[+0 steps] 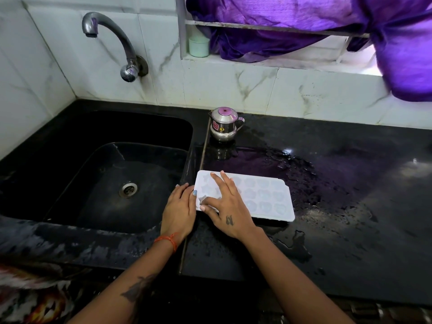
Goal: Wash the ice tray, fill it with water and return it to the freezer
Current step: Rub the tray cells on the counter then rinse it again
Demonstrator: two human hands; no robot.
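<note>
Ice tray (264, 195) flat on wet desk (350, 183): my right hand (228, 206) presses it open-fingered, left hand (180, 210) rests open against its end; I'd lift level, both ends supported.

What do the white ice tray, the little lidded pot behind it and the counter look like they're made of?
The white rectangular ice tray looks like matte, slightly translucent plastic or silicone. The small lidded pot is polished steel by its mirror shine. The black counter seems polished stone, glossy with wet reflections.

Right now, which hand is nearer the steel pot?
Right. The right hand lies on the ice tray below the steel pot; the left hand touches the tray's sink-side edge, farther off.
</note>
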